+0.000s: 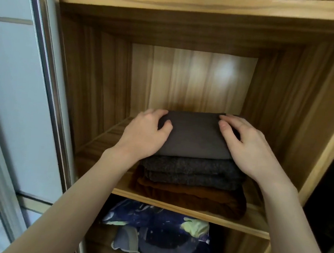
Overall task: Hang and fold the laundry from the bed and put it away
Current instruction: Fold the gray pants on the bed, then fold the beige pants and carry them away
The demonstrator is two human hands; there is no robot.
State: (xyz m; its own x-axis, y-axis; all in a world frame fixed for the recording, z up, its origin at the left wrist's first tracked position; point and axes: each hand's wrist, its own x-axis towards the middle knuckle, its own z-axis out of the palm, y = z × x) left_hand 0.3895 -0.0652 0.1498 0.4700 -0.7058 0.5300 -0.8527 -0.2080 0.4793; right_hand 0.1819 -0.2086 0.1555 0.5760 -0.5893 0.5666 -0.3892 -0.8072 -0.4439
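On the wooden shelf (105,141), a folded dark grey garment (194,136) tops a stack, lying on a charcoal knit (190,171) and a brown fleece (188,196). The left hand (143,134) and right hand (248,146) grip the garment's side edges, fingers loosely curled over the top, thumbs pressing the fabric.

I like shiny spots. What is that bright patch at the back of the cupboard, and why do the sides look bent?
Head view: a soft light patch glows on the back panel; the wide lens bows the door frame; the picture's edges are blurry.
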